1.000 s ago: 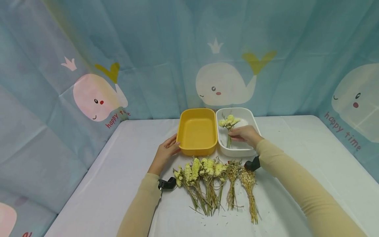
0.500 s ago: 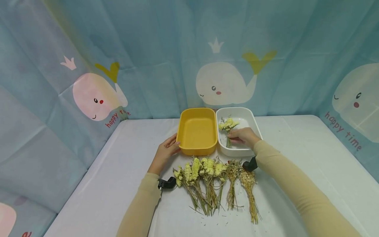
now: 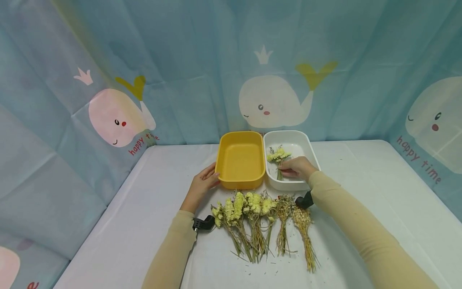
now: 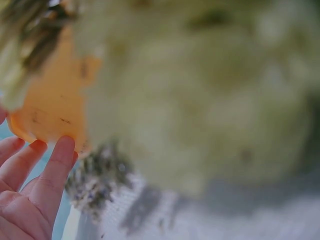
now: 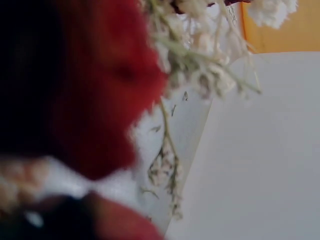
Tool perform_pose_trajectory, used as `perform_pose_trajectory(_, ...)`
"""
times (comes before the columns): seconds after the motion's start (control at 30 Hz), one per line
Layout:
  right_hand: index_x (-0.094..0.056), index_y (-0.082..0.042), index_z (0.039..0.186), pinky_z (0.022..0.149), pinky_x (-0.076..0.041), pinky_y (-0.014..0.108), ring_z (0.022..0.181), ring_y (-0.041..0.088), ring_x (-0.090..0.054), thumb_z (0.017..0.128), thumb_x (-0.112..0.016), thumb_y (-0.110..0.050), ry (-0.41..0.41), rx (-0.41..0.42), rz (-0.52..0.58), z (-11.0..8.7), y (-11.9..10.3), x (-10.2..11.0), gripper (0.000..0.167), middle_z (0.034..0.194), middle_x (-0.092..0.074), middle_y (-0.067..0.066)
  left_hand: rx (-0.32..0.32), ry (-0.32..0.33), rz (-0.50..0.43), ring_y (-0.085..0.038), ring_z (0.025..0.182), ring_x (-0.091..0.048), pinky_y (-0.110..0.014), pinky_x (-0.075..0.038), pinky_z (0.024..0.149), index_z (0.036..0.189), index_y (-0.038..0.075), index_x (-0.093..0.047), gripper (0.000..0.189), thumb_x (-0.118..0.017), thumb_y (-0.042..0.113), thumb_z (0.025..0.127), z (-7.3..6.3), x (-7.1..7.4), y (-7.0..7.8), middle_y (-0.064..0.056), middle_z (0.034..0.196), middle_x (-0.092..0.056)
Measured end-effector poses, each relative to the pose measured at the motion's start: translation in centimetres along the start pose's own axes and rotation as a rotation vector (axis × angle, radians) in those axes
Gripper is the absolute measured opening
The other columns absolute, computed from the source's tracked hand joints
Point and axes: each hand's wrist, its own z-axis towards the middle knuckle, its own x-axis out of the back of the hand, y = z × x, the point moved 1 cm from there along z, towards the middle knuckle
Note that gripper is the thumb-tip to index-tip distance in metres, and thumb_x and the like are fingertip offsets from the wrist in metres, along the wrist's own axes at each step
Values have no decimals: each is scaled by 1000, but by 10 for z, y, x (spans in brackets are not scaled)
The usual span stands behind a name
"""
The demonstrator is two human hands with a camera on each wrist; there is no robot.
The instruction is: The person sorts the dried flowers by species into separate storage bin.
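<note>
In the head view my right hand [image 3: 296,166] pinches the stems of a small bunch of dried yellow flowers [image 3: 278,155] inside the white tray [image 3: 315,152]. The flower heads point to the back and the stems toward me. My left hand [image 3: 204,184] rests against the left side of the yellow tray [image 3: 241,185], close to its near corner. Its fingers [image 4: 59,159] look fairly straight against the tray wall in the left wrist view. Blurred flowers cover much of that view. In the right wrist view the right hand is out of sight behind blurred red petals [image 5: 112,90].
Several bunches of dried yellow flowers [image 3: 238,206] lie in a row in front of the trays. To their right lie a greyish bunch [image 3: 285,206] and a straw-coloured bunch [image 3: 303,218]. Stem bits dot the white tablecloth [image 3: 274,277]. A whale-print curtain [image 3: 202,100] hangs behind.
My right hand has come slightly down with the yellow flower bunch, which now sits lower in the white tray. The left hand stays at the yellow tray.
</note>
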Motion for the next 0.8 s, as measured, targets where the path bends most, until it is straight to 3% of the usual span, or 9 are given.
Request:
perform_pose_trajectory(0.23,-62,2,107,71,-64,21,58,8,-69,91,-67,3,3,-5,6,0,1,1,17,64,-68,-1,-6,-3,7,-29,137,-52,-36,-56,104,154,18,-39,56,-59,20,101,2,0,-2,-10,155,-45)
perform_pose_trajectory(0.53,-62,-2,97,71,-64,21,59,8,-69,91,-67,2,2,-2,-22,0,2,1,8,64,-68,0,-2,0,6,-28,137,-52,-33,-56,103,154,18,-39,57,-60,21,101,1,0,-1,-9,155,-45)
perform_pose_trajectory(0.8,-61,-1,96,70,-64,20,58,8,-68,89,-69,3,26,16,-16,-1,1,1,12,63,-68,0,-6,1,14,-28,136,-52,-35,-56,103,154,19,-39,57,-60,22,101,1,0,0,-9,155,-45)
